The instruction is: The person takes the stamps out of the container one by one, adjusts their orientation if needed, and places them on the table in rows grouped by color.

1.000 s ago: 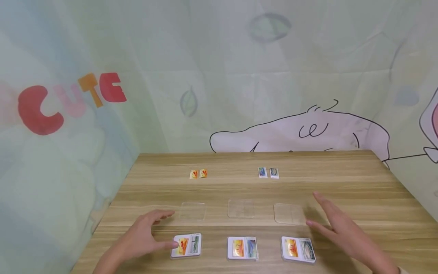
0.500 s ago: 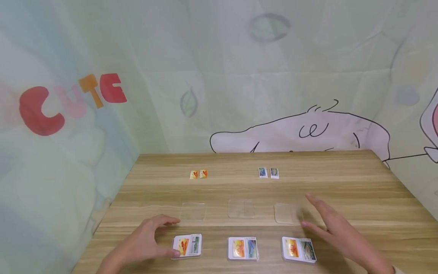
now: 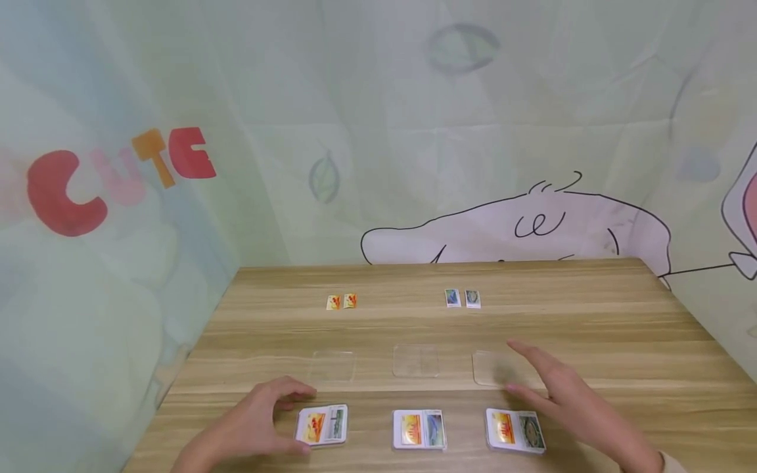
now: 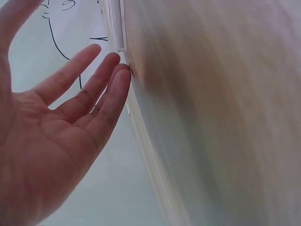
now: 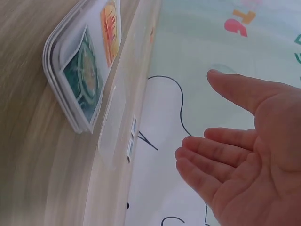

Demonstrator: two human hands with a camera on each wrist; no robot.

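My left hand is curved around the left side of the left stack of white cards, with the thumb near its lower corner; whether it touches is unclear. An orange and a greenish stamp-like picture lie on that stack. In the left wrist view the fingers are spread and hold nothing. My right hand hovers beside the right card stack, fingers extended over the right clear plastic piece. The right wrist view shows the right palm with nothing in it. Between the hands lies the middle card stack.
Two more clear plastic pieces lie behind the stacks, a left one and a middle one. Farther back are two orange stamps and two bluish stamps. A printed curtain stands behind the wooden table.
My left hand has shifted slightly right and nearer the person, its thumb moving off the stack's face to its lower corner. My right hand has moved left, nearer the right stack.
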